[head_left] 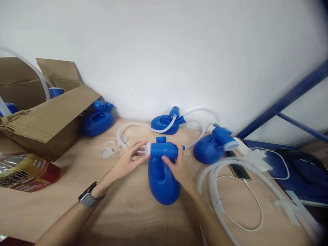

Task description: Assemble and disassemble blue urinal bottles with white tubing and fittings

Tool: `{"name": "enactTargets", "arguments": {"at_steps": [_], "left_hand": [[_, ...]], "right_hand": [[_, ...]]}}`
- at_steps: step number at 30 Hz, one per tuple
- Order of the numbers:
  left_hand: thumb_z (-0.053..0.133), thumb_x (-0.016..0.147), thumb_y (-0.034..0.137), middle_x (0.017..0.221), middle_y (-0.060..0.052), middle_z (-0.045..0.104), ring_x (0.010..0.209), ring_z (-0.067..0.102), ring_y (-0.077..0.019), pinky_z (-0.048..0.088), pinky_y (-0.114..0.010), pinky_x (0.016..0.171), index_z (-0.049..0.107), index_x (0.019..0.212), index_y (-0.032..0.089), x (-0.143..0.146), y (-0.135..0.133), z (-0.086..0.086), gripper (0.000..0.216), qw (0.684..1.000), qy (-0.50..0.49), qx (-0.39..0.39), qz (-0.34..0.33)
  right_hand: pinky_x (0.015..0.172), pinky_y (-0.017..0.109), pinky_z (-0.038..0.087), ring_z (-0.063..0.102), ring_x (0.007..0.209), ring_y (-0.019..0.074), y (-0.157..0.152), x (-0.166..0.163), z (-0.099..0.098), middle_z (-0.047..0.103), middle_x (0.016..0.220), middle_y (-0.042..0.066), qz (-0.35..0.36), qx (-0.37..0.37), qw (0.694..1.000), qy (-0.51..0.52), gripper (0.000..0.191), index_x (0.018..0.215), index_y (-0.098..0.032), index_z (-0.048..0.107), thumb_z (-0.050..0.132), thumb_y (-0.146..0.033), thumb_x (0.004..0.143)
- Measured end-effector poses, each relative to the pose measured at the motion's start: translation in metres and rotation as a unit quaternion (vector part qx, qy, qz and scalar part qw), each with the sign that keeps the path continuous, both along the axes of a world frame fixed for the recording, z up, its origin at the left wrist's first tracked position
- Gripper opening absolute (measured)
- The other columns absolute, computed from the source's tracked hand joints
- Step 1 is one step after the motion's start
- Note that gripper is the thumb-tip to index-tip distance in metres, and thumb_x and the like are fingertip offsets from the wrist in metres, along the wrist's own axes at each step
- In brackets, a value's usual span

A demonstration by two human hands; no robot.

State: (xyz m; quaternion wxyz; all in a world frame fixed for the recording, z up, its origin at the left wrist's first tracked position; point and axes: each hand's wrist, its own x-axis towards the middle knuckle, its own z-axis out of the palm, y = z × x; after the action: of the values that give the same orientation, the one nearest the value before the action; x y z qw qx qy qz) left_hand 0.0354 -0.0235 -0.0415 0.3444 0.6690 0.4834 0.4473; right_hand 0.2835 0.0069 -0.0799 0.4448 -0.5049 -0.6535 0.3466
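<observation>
A blue urinal bottle (165,188) lies in front of me, its rounded body towards me. Across its top end sits a blue cylindrical funnel piece (162,150) with a small nozzle at the right. My right hand (178,167) grips this funnel's right end, thumb in front and fingers around the far side. At the other end, my left hand (130,160) pinches a white ring cap (148,149) between thumb and fingers, against the opening. I cannot tell whether the cap is fully seated. Loose white rings (110,144) and a flat translucent disc (105,153) lie left of my left hand.
More blue urinal bottles (98,121) stand along the wall, some with clear hoses (143,125). An open cardboard box (51,133) and a red-labelled bottle (28,172) are at left. Coiled tubing (212,184), a phone (237,167) and a white cable (261,215) lie at right.
</observation>
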Motion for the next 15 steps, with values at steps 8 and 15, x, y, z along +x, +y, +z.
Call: {"name": "enactTargets", "arguments": {"at_steps": [8, 15], "left_hand": [[0.074, 0.096, 0.038, 0.140, -0.010, 0.063, 0.119, 0.072, -0.0271, 0.063, -0.045, 0.104, 0.062, 0.143, 0.027, 0.004, 0.009, -0.010, 0.050, 0.997, 0.012, 0.057, -0.057], [0.074, 0.097, 0.024, 0.144, -0.012, 0.062, 0.133, 0.063, -0.0273, 0.058, -0.046, 0.111, 0.056, 0.148, 0.027, -0.002, 0.007, -0.011, 0.055, 0.958, 0.134, 0.244, -0.069]], "right_hand": [[0.108, 0.043, 0.058, 0.062, 0.129, 0.0254, 0.002, 0.011, 0.006, 0.055, 0.145, 0.008, 0.042, -0.057, 0.997, 0.029, 0.078, 0.142, -0.031, 0.048, 0.081, -0.062, 0.078], [0.089, 0.037, 0.064, 0.054, 0.137, 0.0309, 0.002, 0.015, 0.024, 0.039, 0.155, 0.012, 0.027, -0.017, 0.999, 0.026, 0.075, 0.122, -0.026, 0.062, 0.092, -0.059, 0.062]]}}
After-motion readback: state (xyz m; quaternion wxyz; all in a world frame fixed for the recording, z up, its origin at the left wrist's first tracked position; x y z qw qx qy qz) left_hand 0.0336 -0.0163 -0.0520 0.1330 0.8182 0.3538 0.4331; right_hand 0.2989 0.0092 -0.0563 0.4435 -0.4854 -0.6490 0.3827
